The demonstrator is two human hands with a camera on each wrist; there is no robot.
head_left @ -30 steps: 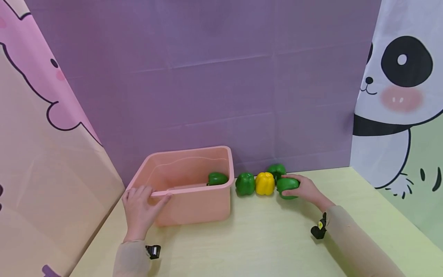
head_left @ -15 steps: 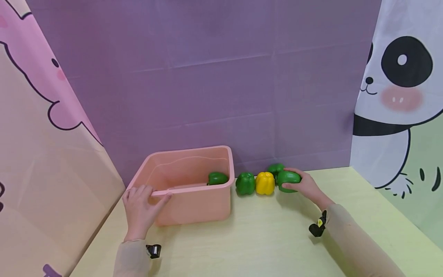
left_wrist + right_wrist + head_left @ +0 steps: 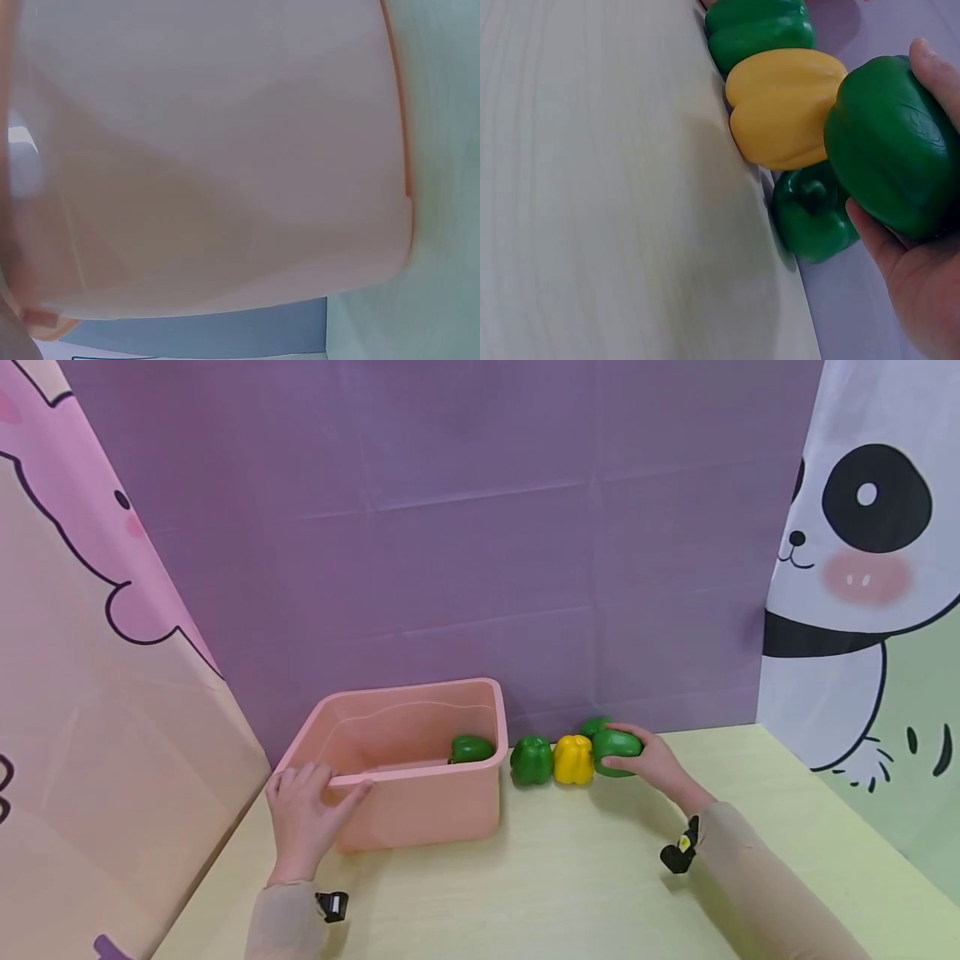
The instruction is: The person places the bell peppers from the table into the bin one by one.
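Note:
My left hand point(image 3: 303, 822) grips the near-left rim of a pink plastic bin point(image 3: 420, 810), fingers over the edge and thumb along the outer wall. That wall point(image 3: 225, 165) fills most of the left wrist view. In my right hand point(image 3: 663, 770) is a green bell pepper point(image 3: 617, 753), held between thumb and fingers, raised off the table. It overlaps a yellow bell pepper point(image 3: 784, 109) and another green bell pepper point(image 3: 814, 214) in the right wrist view. Farther left, a third green bell pepper point(image 3: 532, 760) stands beside the bin. One more green pepper point(image 3: 471, 748) lies inside the bin.
The pale wooden table point(image 3: 540, 885) ends at a purple cloth backdrop point(image 3: 480, 552) close behind the peppers. Printed cartoon panels flank it, a panda point(image 3: 873, 502) on the right and a pink figure on the left.
My right hand has lifted the green bell pepper from the table and shifted it slightly left, toward the yellow one. The left hand and the bin stay in place.

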